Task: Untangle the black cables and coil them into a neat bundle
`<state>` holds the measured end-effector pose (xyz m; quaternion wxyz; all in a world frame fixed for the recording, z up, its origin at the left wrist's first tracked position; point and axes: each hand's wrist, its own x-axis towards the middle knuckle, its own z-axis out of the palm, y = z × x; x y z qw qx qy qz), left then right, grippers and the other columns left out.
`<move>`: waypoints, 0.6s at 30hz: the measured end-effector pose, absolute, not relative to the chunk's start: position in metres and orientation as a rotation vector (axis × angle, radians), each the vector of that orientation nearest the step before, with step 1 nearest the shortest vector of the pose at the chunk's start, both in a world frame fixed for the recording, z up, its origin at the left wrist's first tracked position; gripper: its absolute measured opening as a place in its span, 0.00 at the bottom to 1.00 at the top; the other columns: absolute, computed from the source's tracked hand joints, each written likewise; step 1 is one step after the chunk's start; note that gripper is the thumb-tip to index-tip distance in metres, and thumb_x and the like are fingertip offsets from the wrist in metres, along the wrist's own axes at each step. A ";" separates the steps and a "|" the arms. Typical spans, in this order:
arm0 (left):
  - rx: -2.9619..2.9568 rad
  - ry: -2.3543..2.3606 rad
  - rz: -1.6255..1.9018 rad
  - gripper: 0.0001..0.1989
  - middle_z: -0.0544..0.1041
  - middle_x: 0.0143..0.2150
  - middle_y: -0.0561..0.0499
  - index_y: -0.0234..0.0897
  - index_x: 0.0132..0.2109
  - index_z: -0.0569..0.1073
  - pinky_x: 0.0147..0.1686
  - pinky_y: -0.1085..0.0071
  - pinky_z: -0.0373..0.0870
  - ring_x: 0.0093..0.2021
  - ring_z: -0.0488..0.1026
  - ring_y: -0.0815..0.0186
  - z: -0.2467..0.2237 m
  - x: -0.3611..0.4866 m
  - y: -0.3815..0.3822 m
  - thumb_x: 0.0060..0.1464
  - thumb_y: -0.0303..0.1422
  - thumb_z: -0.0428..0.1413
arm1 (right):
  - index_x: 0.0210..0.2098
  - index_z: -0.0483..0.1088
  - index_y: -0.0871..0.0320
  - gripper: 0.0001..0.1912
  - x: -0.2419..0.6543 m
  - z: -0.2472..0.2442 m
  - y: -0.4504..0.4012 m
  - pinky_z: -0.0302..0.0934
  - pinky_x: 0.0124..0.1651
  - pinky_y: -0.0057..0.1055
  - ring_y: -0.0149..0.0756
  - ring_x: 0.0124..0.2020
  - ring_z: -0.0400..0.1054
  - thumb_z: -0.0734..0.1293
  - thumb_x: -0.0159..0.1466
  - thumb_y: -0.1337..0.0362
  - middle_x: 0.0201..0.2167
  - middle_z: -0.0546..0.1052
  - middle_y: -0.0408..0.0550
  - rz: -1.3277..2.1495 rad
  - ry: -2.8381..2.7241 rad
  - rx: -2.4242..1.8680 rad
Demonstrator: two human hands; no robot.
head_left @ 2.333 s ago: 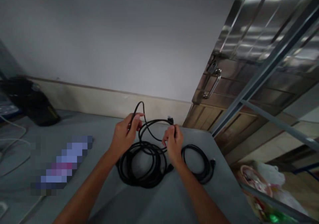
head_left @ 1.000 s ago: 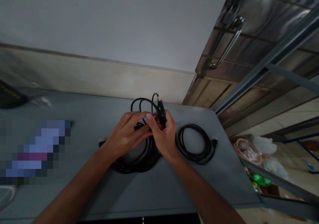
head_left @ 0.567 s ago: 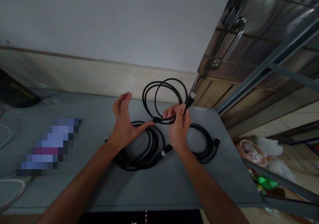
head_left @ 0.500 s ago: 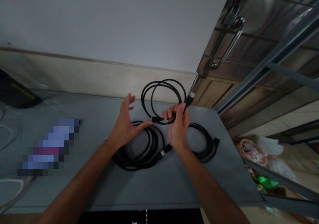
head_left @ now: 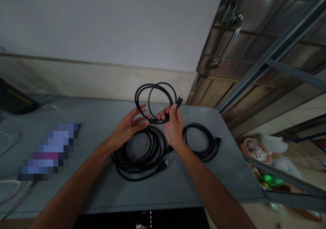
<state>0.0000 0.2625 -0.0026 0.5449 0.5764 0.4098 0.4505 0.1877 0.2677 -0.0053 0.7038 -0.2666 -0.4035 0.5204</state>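
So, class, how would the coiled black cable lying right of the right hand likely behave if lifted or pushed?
The coiled black cable would probably flop: its thin cord bends into loops. Lying flat on the table, it should slide rather than roll. Lifted by its plug, it might uncoil, since no tie shows.

You have 2 hands (head_left: 174, 129) | 3 black cable coils (head_left: 139, 168) | 1 table (head_left: 183, 188) | 1 door handle (head_left: 230, 45) | 1 pink basket (head_left: 268, 158)
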 end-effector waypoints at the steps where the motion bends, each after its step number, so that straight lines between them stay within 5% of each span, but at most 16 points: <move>1: 1.349 0.971 1.082 0.44 0.79 0.73 0.37 0.47 0.78 0.70 0.67 0.46 0.80 0.71 0.79 0.43 -0.003 0.000 0.263 0.61 0.43 0.76 | 0.34 0.62 0.49 0.32 0.188 -0.006 0.267 0.71 0.43 0.36 0.35 0.32 0.66 0.66 0.75 0.28 0.27 0.64 0.38 1.162 -0.907 -0.578; 8: 1.329 0.905 1.167 0.41 0.79 0.73 0.39 0.48 0.76 0.72 0.67 0.53 0.80 0.67 0.82 0.49 -0.003 -0.003 0.265 0.61 0.37 0.76 | 0.35 0.65 0.49 0.31 0.187 -0.009 0.266 0.75 0.52 0.41 0.36 0.33 0.69 0.65 0.76 0.29 0.27 0.68 0.38 1.148 -0.945 -0.606; 18: 1.344 0.920 1.272 0.57 0.79 0.73 0.35 0.55 0.85 0.53 0.57 0.54 0.85 0.57 0.87 0.52 -0.004 0.000 0.265 0.59 0.34 0.75 | 0.38 0.66 0.50 0.32 0.188 -0.024 0.273 0.77 0.46 0.36 0.37 0.38 0.78 0.67 0.72 0.27 0.33 0.76 0.42 1.219 -0.798 -0.763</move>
